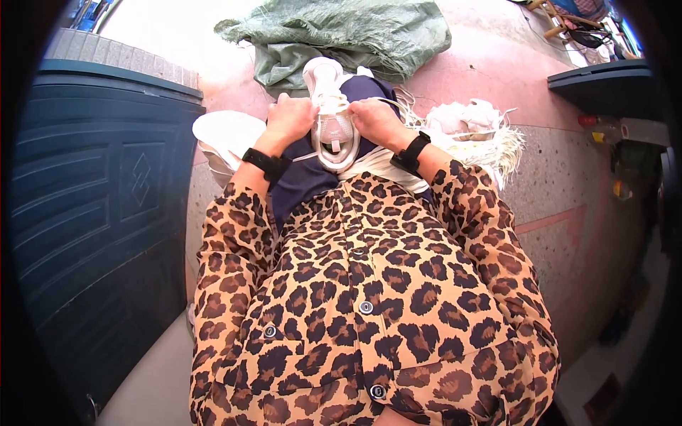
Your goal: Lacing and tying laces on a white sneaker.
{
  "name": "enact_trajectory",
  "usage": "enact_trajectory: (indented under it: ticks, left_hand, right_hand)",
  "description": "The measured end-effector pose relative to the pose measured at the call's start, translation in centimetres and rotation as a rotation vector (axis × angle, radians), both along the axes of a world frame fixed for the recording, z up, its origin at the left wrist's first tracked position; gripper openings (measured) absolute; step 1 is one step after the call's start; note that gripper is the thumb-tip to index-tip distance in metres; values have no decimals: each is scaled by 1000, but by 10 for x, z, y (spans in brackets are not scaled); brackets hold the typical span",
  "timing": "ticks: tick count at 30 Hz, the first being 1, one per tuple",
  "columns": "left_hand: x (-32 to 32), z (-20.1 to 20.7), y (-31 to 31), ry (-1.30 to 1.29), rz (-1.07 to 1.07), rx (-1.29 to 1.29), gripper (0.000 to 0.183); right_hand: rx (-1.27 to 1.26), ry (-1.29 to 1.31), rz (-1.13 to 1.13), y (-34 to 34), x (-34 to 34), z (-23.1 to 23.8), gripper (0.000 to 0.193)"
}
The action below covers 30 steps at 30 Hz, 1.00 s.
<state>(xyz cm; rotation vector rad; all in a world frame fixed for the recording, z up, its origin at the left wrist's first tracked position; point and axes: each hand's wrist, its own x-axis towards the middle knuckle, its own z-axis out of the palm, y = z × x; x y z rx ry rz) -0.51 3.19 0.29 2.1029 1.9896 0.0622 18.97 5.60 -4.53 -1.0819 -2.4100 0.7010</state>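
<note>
Both grips are closing with curled fingers beside one white shoe, the left hand (290,117) sitting at ten o'clock from it and the right hand (380,122) at two; each seems clamped on the white laces (328,101), though the fingertips are hiding too much to make this certain. Taking that shoe as the clock's centre, the wearer's leopard-print shirt (387,305) is filling six o'clock, and a dark blue panelled door (89,177) is standing between eight and nine. At twelve, a crumpled green sack (348,42) is lying on the pinkish floor (497,79). A second white shoe (231,135) is resting at nine o'clock, and a fringed heap of pale cords (497,150) is spreading at three. The held shoe (335,129) itself is lying over dark blue trousers (302,186), its opening facing six o'clock and its tongue showing. Smaller still, dark wristbands are circling the left wrist (267,165) and the right wrist (410,153). Judging by the paired hold, the person is probably working the laces across the upper; the next move would be calling for an even draw toward nine and three o'clock, keeping the shoe steady and the tongue centred.
</note>
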Motion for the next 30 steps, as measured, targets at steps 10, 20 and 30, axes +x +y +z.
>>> enact_trajectory:
  ticks: [10,20,30]
  left_hand:
    - [0,17,-28,280,-774,444,10]
    - [-20,-7,-35,-45,-95,164,9]
    - [-13,-11,-38,-793,450,-115,21]
  right_hand:
    - [214,-303,159,4,-8,6,8]
    - [174,-57,221,8,-8,13,5]
    - [-201,1285,-301,35,65,149,18]
